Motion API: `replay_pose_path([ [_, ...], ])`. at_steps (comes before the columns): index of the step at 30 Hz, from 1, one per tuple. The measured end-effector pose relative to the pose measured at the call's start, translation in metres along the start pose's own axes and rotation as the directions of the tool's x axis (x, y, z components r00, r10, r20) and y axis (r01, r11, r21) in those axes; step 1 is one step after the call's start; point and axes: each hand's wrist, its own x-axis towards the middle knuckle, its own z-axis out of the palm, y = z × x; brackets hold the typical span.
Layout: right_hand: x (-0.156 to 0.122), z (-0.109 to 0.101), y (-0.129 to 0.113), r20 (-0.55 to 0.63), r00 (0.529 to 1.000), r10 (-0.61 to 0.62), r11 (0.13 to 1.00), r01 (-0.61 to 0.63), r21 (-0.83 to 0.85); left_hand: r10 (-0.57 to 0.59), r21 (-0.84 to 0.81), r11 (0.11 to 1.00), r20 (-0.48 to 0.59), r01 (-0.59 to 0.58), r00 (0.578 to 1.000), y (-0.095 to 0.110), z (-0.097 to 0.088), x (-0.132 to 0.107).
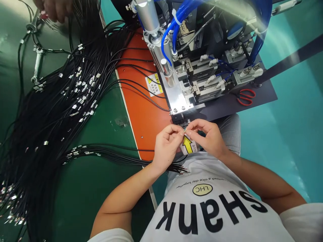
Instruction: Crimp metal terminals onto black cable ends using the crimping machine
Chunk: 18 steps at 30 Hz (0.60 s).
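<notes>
My left hand (167,145) and my right hand (209,137) meet fingertip to fingertip just in front of the machine (178,95). Both pinch the thin wire ends of a black cable; a bit of yellow-green shows between the fingers, the rest is hidden. The cable (145,150) runs in from the left and disappears behind my left hand. Below that wrist, a bundle of black cables (131,160) ends in stripped tips over my lap. Under the fingertips lies a label with a yellow arrow (187,145).
A large heap of black cables (30,134) with silvery connectors covers the green table (101,188). Several cables cross the orange machine base (141,117). Red-handled scissors (246,97) lie at the right, a wrench (37,65) at the left. Another person's hand (57,8) is at top left.
</notes>
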Motion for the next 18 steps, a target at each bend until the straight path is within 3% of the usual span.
replay_pose_path([
  [9,-0.008,0.006,0.008,-0.085,0.996,-0.028,1.000,0.027,-0.016,-0.015,-0.048,0.999,0.004,0.016,1.000,-0.001,0.001,0.000],
  [15,-0.005,-0.004,0.003,-0.007,1.000,0.002,1.000,-0.002,-0.024,-0.036,-0.017,0.999,0.019,0.037,0.999,0.002,0.000,0.000],
  [18,-0.004,-0.009,-0.001,-0.003,0.999,-0.048,0.996,0.048,-0.079,-0.035,0.008,0.999,0.028,0.035,0.999,0.002,0.000,-0.002],
])
